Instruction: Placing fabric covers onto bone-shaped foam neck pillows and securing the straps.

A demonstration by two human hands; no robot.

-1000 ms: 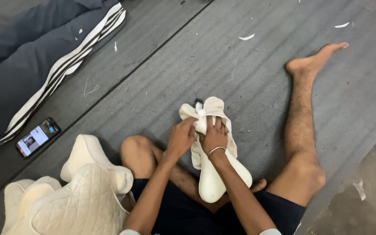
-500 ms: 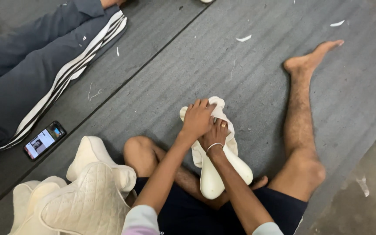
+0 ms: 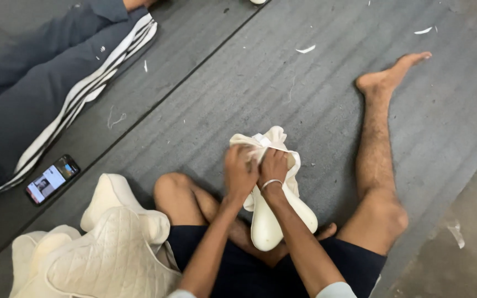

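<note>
I sit on a grey mat (image 3: 305, 99) with one leg bent and the other stretched out. Between my legs stands a cream white shoe-shaped form (image 3: 269, 223) wrapped at its top in white cloth (image 3: 274, 138). My left hand (image 3: 240, 174) and my right hand (image 3: 273, 167) both grip the cloth-covered top, side by side. A thin band circles my right wrist.
A pile of cream quilted shoe uppers (image 3: 97, 248) lies at my left. A phone (image 3: 52, 179) with a lit screen rests on the mat. Another person's leg in dark trousers with white stripes (image 3: 56, 94) stretches across the upper left. Small white scraps dot the mat.
My hands have shifted slightly on the cloth at the form's top. The view has moved a little; the other person's leg sits lower in view.
</note>
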